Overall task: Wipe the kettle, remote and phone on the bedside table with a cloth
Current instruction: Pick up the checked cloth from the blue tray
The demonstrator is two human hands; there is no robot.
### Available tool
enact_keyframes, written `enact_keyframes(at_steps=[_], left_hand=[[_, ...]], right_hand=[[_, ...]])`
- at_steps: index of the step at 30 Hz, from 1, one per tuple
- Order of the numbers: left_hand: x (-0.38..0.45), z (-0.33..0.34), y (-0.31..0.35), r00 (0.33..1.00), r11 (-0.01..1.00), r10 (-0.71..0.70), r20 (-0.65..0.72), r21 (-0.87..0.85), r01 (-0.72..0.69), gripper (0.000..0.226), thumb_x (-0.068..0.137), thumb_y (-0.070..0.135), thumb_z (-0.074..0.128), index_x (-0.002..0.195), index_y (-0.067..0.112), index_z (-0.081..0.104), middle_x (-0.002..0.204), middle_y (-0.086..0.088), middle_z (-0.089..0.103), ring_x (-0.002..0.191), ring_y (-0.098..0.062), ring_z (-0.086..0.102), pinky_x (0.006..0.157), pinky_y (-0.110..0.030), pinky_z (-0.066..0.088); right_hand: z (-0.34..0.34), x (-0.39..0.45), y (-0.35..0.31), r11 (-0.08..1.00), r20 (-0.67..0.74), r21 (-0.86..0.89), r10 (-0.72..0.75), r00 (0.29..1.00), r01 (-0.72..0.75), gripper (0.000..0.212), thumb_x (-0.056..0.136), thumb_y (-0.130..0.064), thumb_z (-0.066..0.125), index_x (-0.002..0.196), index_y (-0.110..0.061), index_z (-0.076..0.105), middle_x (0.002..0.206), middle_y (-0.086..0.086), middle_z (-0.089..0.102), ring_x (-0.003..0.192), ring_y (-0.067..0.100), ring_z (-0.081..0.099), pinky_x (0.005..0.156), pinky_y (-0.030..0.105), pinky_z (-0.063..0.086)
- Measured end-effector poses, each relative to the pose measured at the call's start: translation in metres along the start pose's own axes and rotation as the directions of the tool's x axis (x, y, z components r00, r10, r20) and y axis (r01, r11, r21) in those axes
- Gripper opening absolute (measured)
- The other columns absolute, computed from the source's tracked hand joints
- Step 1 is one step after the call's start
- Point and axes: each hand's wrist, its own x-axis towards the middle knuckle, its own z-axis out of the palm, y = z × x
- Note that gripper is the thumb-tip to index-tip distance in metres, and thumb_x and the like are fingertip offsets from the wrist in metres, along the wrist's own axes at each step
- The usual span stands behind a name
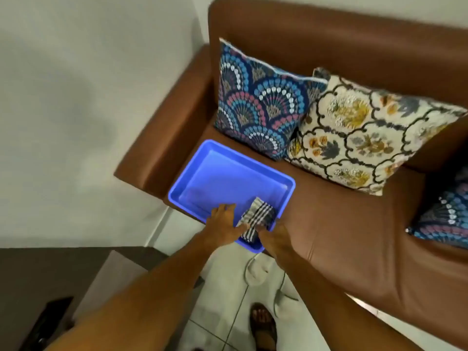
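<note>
A folded black-and-white checked cloth (257, 217) lies in the near right corner of a blue plastic tray (228, 173) on a brown leather sofa. My left hand (225, 220) rests on the tray's near rim, its thumb pressed against the cloth's left edge. On the cloth's near right side is my right hand (272, 235), fingers touching it. Both hands seem to pinch the cloth between them. A dark flat object (48, 323), perhaps the remote or phone, lies on the dark table at the lower left. The kettle is out of view.
The sofa (342, 224) carries a blue patterned cushion (260, 102), a cream floral cushion (362, 133) and another blue cushion (445, 214) at the right edge. White slippers (255, 272) and my sandalled foot (263, 328) are on the tiled floor. The bedside table (38, 274) stands lower left.
</note>
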Motion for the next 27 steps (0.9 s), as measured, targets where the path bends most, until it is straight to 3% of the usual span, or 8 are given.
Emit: enact_keyframes(at_steps=[3,7,13,15,17,20,23,27], left_hand=[[0.039,0.035,-0.003,0.999,0.999,-0.010,0.049,-0.036,0.012,0.070,0.096,0.035,0.065,0.151,0.005,0.034,0.157,-0.020,0.036,0.145,-0.038,0.034,0.117,-0.046,0.033],[0.078,0.077,-0.016,0.994,0.992,-0.061,0.087,-0.101,0.069,0.050,0.095,0.021,0.064,0.138,-0.001,0.049,0.145,-0.026,0.049,0.136,-0.041,0.046,0.111,-0.047,0.039],[0.113,0.114,-0.031,0.975,0.890,-0.207,0.076,-0.400,0.220,0.029,0.099,0.019,0.052,0.124,0.005,0.055,0.142,-0.027,0.047,0.120,-0.036,0.052,0.109,-0.051,0.044],[0.117,0.116,-0.024,0.942,0.722,-0.326,0.083,-0.622,0.304,0.016,0.102,0.020,0.044,0.110,0.008,0.050,0.120,-0.028,0.056,0.093,-0.031,0.058,0.086,-0.051,0.055],[0.125,0.117,-0.022,0.920,0.627,-0.377,0.110,-0.701,0.340,0.026,0.102,0.025,0.038,0.093,0.006,0.054,0.084,-0.015,0.062,0.072,-0.026,0.056,0.056,-0.031,0.050],[0.128,0.117,-0.020,0.901,0.506,-0.360,0.241,-0.761,0.406,0.043,0.104,0.028,0.034,0.068,0.012,0.053,0.057,-0.004,0.062,0.060,-0.020,0.055,0.041,-0.021,0.046],[0.125,0.113,-0.022,0.913,0.558,-0.215,0.347,-0.724,0.406,0.022,0.102,0.015,0.048,0.083,0.010,0.059,0.085,-0.012,0.068,0.079,-0.025,0.061,0.073,-0.035,0.057],[0.117,0.109,-0.039,0.937,0.568,-0.100,0.335,-0.754,0.330,0.008,0.094,0.016,0.069,0.090,0.023,0.070,0.096,-0.003,0.076,0.079,-0.013,0.072,0.061,-0.024,0.057]], right_hand=[[0.020,0.034,0.018,1.000,0.042,0.021,0.004,0.999,-0.005,0.060,0.098,-0.008,0.065,0.155,-0.010,0.048,0.141,0.017,0.067,0.108,0.023,0.064,0.082,0.017,0.054],[0.049,0.062,0.036,0.999,-0.007,0.024,0.025,1.000,-0.025,0.079,0.092,-0.008,0.065,0.164,-0.010,0.032,0.158,0.017,0.052,0.141,0.034,0.057,0.117,0.041,0.047],[0.088,0.083,0.047,0.932,-0.129,0.300,0.253,0.959,-0.205,0.089,0.095,-0.014,0.063,0.169,-0.008,0.014,0.168,0.017,0.037,0.151,0.037,0.045,0.122,0.047,0.041],[0.094,0.089,0.048,0.909,-0.182,0.340,0.313,0.932,-0.240,0.083,0.095,-0.017,0.063,0.167,-0.009,0.022,0.164,0.018,0.043,0.145,0.040,0.050,0.117,0.050,0.046],[0.098,0.091,0.047,0.909,-0.216,0.315,0.350,0.912,-0.274,0.079,0.098,-0.020,0.062,0.166,-0.010,0.024,0.162,0.018,0.043,0.143,0.042,0.051,0.116,0.052,0.047],[0.101,0.094,0.050,0.923,-0.235,0.280,0.333,0.913,-0.265,0.072,0.103,-0.020,0.055,0.168,-0.013,0.024,0.162,0.018,0.042,0.144,0.043,0.049,0.118,0.053,0.044],[0.099,0.093,0.057,0.939,-0.224,0.265,0.282,0.933,-0.221,0.067,0.104,-0.016,0.048,0.168,-0.015,0.026,0.161,0.018,0.041,0.143,0.043,0.050,0.116,0.054,0.046],[0.098,0.086,0.062,0.948,-0.207,0.266,0.236,0.950,-0.178,0.053,0.108,-0.022,0.045,0.160,-0.015,0.043,0.152,0.018,0.052,0.136,0.040,0.058,0.111,0.054,0.052]])
